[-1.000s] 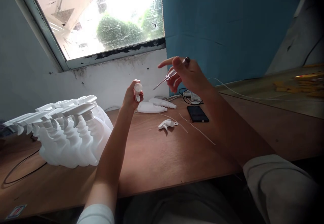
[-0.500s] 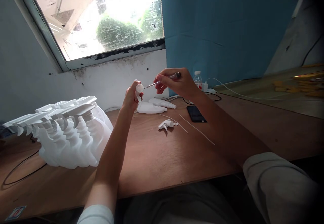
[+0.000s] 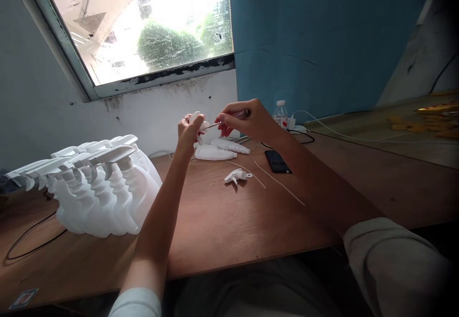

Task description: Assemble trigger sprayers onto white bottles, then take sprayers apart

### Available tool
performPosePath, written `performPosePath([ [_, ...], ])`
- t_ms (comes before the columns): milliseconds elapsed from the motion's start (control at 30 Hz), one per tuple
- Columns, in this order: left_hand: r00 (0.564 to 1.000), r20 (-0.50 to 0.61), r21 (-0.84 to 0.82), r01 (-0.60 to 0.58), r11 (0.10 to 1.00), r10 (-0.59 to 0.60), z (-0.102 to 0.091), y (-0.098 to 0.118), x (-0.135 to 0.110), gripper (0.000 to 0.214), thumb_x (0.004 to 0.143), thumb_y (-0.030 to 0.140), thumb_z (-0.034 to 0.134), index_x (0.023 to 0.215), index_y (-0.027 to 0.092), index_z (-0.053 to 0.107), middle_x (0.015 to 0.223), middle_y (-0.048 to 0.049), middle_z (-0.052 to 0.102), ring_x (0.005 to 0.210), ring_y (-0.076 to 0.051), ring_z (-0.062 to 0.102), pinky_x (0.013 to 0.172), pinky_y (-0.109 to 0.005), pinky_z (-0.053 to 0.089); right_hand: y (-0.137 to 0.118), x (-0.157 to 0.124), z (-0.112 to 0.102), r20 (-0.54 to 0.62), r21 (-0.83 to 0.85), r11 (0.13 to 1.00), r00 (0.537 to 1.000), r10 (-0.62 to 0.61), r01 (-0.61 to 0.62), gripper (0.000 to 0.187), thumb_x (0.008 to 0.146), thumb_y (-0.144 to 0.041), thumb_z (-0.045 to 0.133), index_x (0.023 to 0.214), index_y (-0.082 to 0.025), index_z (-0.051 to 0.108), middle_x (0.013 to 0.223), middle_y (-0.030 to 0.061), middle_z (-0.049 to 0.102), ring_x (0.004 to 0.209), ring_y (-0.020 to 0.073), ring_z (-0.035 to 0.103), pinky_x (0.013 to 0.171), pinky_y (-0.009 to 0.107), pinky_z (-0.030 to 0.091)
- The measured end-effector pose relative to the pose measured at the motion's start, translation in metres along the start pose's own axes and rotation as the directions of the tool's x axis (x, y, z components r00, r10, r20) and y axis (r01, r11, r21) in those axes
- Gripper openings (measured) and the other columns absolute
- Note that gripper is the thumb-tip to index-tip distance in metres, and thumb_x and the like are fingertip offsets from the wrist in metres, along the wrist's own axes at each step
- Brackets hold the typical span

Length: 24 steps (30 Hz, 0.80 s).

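Note:
My left hand (image 3: 188, 133) is closed around a white trigger spray head (image 3: 205, 125), held up above the table; fingers cover much of it. In my right hand (image 3: 238, 118) is a screwdriver (image 3: 241, 114) with a dark-ended handle, gripped between thumb and fingers. Its thin metal shaft points left, with the tip at the opening of the spray head; whether it goes inside I cannot tell. A second white trigger spray head (image 3: 235, 176) lies on the table below my hands, beside a small white ring (image 3: 249, 175).
Several white spray bottles (image 3: 103, 197) stand in a row on the left. Two white bottles (image 3: 215, 152) lie near the wall. Thin white tubes (image 3: 279, 183) rest on the wooden table (image 3: 215, 226). A phone (image 3: 277, 161), a clear bottle (image 3: 280, 114) and cables are at back right.
My left hand has turned the spray head so its opening faces more to the right. My right hand has moved slightly left, bringing the screwdriver tip to the opening.

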<state>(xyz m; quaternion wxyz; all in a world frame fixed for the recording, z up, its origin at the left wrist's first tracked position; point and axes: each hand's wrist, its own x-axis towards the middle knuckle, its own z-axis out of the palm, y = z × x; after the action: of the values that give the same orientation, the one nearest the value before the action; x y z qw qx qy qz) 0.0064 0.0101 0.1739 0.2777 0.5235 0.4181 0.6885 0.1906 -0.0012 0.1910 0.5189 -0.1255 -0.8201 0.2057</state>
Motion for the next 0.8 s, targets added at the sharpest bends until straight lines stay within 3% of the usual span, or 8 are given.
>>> performPosePath([
  [133,0.996,-0.039,-0.007,-0.079,0.997,0.079,0.000,0.004,-0.002,0.026,0.072,0.036,0.069,0.071,0.020,0.049,0.058,0.0033,0.050,0.047,-0.008,0.044,0.040,-0.018,0.028,-0.003,0.001,0.004,-0.054,0.148,0.987,0.996,0.073,-0.064,0.039,0.084,-0.050,0.066,0.080,-0.011,0.072,0.067,0.0059,0.069,0.061,0.0160,0.069,0.059,0.029,0.061],
  [267,0.994,-0.072,-0.114,-0.096,0.989,0.088,-0.003,0.010,-0.003,0.024,0.072,0.037,0.068,0.073,0.021,0.051,0.058,0.0041,0.049,0.046,-0.008,0.046,0.042,-0.019,0.031,-0.003,-0.001,0.011,-0.042,0.237,0.971,0.998,0.042,-0.031,0.043,0.084,-0.056,0.064,0.085,-0.013,0.073,0.074,0.0061,0.070,0.066,0.0164,0.071,0.064,0.030,0.063],
  [567,0.992,-0.050,-0.230,-0.124,0.965,0.116,-0.006,0.018,-0.004,0.029,0.071,0.040,0.070,0.072,0.021,0.048,0.057,0.0060,0.040,0.045,-0.007,0.041,0.043,-0.020,0.029,0.003,-0.004,0.021,0.002,0.074,0.976,0.978,-0.207,0.206,0.036,0.091,-0.051,0.057,0.088,-0.019,0.075,0.085,0.0050,0.073,0.076,0.0147,0.069,0.075,0.030,0.061],
  [800,0.996,-0.034,-0.272,-0.087,0.959,0.081,-0.005,0.020,-0.003,0.035,0.070,0.046,0.072,0.076,0.021,0.049,0.057,0.0062,0.038,0.045,-0.007,0.041,0.043,-0.020,0.029,0.012,-0.004,0.029,-0.118,0.154,0.959,0.968,-0.223,0.239,0.037,0.091,-0.049,0.058,0.084,-0.017,0.075,0.082,0.0056,0.073,0.073,0.0154,0.070,0.072,0.031,0.063],
])
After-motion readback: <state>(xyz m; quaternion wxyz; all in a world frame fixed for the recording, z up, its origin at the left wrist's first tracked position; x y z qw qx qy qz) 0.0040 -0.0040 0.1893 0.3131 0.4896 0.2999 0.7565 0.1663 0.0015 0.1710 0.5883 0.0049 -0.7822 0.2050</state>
